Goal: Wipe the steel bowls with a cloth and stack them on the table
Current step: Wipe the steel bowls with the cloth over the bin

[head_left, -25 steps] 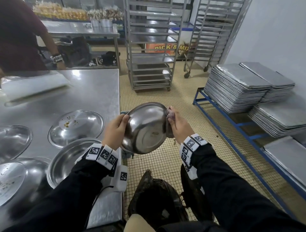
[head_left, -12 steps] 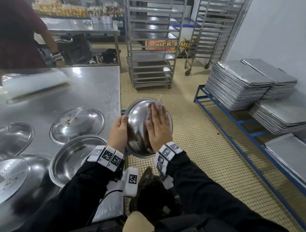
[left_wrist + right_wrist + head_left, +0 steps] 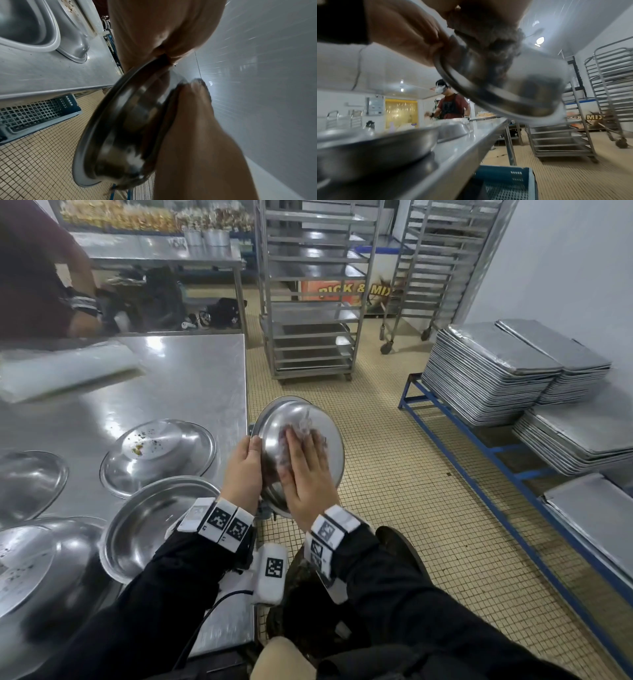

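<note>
Off the bench edge, above the tiled floor: one steel bowl (image 3: 301, 453), held tilted on edge with its outer underside facing the wearer.

Left hand (image 3: 243, 470): fingers curled round the bowl's near rim, thumb on the outside; it carries the bowl.

Right hand (image 3: 306, 474): fingers straight and flat, pressing a crumpled cloth (image 3: 303, 428) against the bowl's outer wall. The cloth is pinned under the palm, not gripped; a tuft shows past the fingertips.

Bench (image 3: 191, 378): steel, to the left of the bowl. On it, near the front edge, one empty upright bowl (image 3: 150, 522); behind that, an overturned bowl (image 3: 157, 453) with food specks on its base; further bowls at the left edge, one also speckled. No finished stack can be seen.

Handling note, as judgement: the wipe goes best with the left hand turning the rim while the flat palm sweeps round the whole wall, cloth spread rather than bunched, and the rim held firmly since the bowl hangs clear of the bench. The inside cannot be checked from these views.

Beyond: blue crate (image 3: 503, 181) under the bench, tray racks, stacked trays, a second person at the far end.
</note>
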The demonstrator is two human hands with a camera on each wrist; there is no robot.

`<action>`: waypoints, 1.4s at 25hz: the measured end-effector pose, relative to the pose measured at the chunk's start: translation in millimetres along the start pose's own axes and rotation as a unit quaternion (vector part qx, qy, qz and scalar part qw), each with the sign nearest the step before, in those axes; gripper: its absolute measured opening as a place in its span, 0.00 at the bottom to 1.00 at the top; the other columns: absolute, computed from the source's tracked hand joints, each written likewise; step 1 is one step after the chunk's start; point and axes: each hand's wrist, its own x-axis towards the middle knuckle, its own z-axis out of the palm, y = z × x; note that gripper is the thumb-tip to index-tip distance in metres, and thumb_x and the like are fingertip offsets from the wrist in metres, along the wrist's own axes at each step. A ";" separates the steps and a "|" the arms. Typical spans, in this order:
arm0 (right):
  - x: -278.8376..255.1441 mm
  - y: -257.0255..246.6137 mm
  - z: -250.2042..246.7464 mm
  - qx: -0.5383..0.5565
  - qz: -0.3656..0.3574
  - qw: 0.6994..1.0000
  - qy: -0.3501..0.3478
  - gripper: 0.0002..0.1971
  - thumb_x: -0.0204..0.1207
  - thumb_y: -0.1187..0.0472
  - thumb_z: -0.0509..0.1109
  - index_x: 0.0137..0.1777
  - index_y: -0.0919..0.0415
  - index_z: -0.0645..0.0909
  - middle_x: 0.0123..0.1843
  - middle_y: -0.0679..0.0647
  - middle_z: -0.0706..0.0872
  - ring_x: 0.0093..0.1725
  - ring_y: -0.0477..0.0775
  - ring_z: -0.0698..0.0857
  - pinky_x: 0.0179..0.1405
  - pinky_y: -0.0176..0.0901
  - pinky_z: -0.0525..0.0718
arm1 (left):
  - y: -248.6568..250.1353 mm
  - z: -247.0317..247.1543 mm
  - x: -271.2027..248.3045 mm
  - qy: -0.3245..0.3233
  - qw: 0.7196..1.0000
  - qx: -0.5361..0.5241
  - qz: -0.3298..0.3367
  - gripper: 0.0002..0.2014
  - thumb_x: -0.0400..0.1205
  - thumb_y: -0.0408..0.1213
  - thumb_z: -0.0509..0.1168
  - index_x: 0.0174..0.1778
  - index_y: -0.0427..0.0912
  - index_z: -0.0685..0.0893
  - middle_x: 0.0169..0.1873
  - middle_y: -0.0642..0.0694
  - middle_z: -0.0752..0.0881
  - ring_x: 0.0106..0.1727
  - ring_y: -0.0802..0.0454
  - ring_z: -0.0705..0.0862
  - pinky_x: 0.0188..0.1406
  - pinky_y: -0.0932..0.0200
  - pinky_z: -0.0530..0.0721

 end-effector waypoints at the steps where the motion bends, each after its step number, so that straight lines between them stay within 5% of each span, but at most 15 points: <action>1: 13.1 1.3 -3.6 0.012 0.012 0.999 0.027 0.30 0.84 0.44 0.42 0.84 0.50 0.41 0.85 0.52 0.43 0.83 0.52 0.39 0.83 0.53 0.41 | 0.3 0.8 -0.1 -0.007 1.000 0.003 -0.002 0.13 0.89 0.41 0.53 0.42 0.45 0.79 0.35 0.47 0.81 0.39 0.49 0.80 0.44 0.53 0.82; 4: 39.2 29.4 -20.2 0.051 0.113 0.990 0.066 0.29 0.84 0.44 0.42 0.84 0.50 0.47 0.85 0.51 0.47 0.84 0.53 0.45 0.82 0.57 0.49 | 3.6 -1.3 1.0 -0.017 0.999 -0.013 -0.028 0.13 0.89 0.44 0.54 0.44 0.47 0.81 0.40 0.44 0.82 0.45 0.44 0.83 0.54 0.46 0.85; 8: 12.7 61.3 -31.6 0.170 0.236 0.957 0.021 0.27 0.86 0.47 0.47 0.83 0.43 0.45 0.83 0.51 0.58 0.76 0.57 0.68 0.72 0.60 0.70 | -0.2 -10.8 7.9 0.001 0.999 -0.032 -0.042 0.14 0.88 0.46 0.55 0.41 0.50 0.82 0.43 0.42 0.83 0.49 0.42 0.83 0.66 0.35 0.80; 11: -17.2 52.2 -15.0 0.131 0.170 0.977 0.001 0.28 0.86 0.47 0.46 0.82 0.42 0.38 0.85 0.44 0.42 0.80 0.57 0.60 0.71 0.61 0.72 | -4.2 -12.6 9.8 0.011 0.998 -0.034 -0.047 0.15 0.87 0.48 0.55 0.37 0.55 0.83 0.45 0.40 0.84 0.51 0.39 0.84 0.65 0.32 0.79; 14: -20.3 34.0 3.7 0.064 0.080 0.995 0.019 0.29 0.84 0.44 0.42 0.83 0.45 0.39 0.84 0.43 0.38 0.83 0.48 0.38 0.81 0.57 0.50 | -5.8 -8.8 8.3 0.014 0.999 -0.013 -0.046 0.14 0.88 0.47 0.54 0.41 0.52 0.82 0.46 0.40 0.84 0.54 0.37 0.85 0.64 0.35 0.81; 17: 1.9 17.6 -5.3 0.021 0.025 0.999 0.039 0.29 0.84 0.46 0.43 0.83 0.51 0.48 0.85 0.50 0.47 0.84 0.49 0.41 0.82 0.45 0.38 | -5.1 -7.1 4.1 -0.001 0.999 0.042 -0.002 0.14 0.89 0.44 0.54 0.43 0.46 0.81 0.39 0.42 0.84 0.41 0.50 0.87 0.49 0.53 0.88; 19: 22.3 17.1 -13.3 -0.028 0.005 0.997 0.065 0.27 0.84 0.46 0.45 0.81 0.54 0.61 0.85 0.52 0.50 0.84 0.55 0.46 0.82 0.48 0.44 | -2.7 -6.7 -1.9 -0.018 0.997 0.071 0.029 0.15 0.89 0.41 0.55 0.42 0.37 0.79 0.29 0.44 0.78 0.22 0.62 0.80 0.24 0.66 0.82; 21: 39.2 20.9 -20.5 -0.030 0.036 0.996 0.075 0.25 0.84 0.46 0.47 0.76 0.55 0.70 0.84 0.55 0.55 0.82 0.58 0.54 0.81 0.53 0.55 | -1.3 -8.2 -6.6 -0.030 0.995 0.084 0.042 0.15 0.89 0.41 0.56 0.40 0.37 0.79 0.21 0.50 0.75 0.16 0.62 0.73 0.16 0.65 0.76; 25: 39.6 35.7 -31.5 0.112 0.179 0.973 0.097 0.21 0.86 0.53 0.53 0.72 0.62 0.74 0.69 0.58 0.70 0.63 0.47 0.67 0.69 0.51 0.73 | -1.6 -17.8 -2.0 -0.034 0.996 0.075 0.027 0.16 0.88 0.44 0.56 0.35 0.46 0.78 0.17 0.53 0.73 0.17 0.54 0.73 0.15 0.61 0.74; 27: 24.6 34.0 -29.8 0.115 0.182 0.970 0.118 0.20 0.85 0.54 0.54 0.73 0.62 0.72 0.66 0.56 0.74 0.60 0.44 0.70 0.66 0.48 0.76 | -5.0 -20.7 1.0 -0.034 0.995 0.092 0.031 0.17 0.88 0.45 0.56 0.34 0.47 0.79 0.20 0.51 0.74 0.20 0.49 0.74 0.21 0.55 0.76; 30: 7.3 19.2 -15.1 0.090 0.111 0.979 0.147 0.22 0.84 0.51 0.52 0.71 0.61 0.73 0.69 0.56 0.77 0.67 0.51 0.75 0.69 0.49 0.75 | -5.5 -16.3 -1.1 -0.030 0.988 0.144 0.055 0.16 0.88 0.44 0.56 0.36 0.48 0.80 0.24 0.50 0.76 0.27 0.51 0.74 0.31 0.54 0.75; 32: 10.6 12.0 -8.3 0.024 0.058 0.990 0.123 0.25 0.84 0.49 0.48 0.74 0.61 0.72 0.75 0.56 0.74 0.77 0.55 0.68 0.78 0.53 0.63 | -3.4 -11.0 -4.2 -0.040 0.984 0.159 0.072 0.15 0.88 0.42 0.56 0.38 0.45 0.81 0.26 0.48 0.77 0.28 0.51 0.75 0.32 0.54 0.75; 35: 24.2 18.9 -19.3 0.019 0.087 0.990 0.113 0.25 0.85 0.49 0.48 0.78 0.58 0.66 0.79 0.54 0.68 0.80 0.52 0.62 0.80 0.49 0.58 | -1.1 -8.7 -3.4 -0.037 0.985 0.148 0.075 0.15 0.88 0.44 0.57 0.38 0.44 0.81 0.25 0.47 0.76 0.26 0.53 0.74 0.29 0.55 0.74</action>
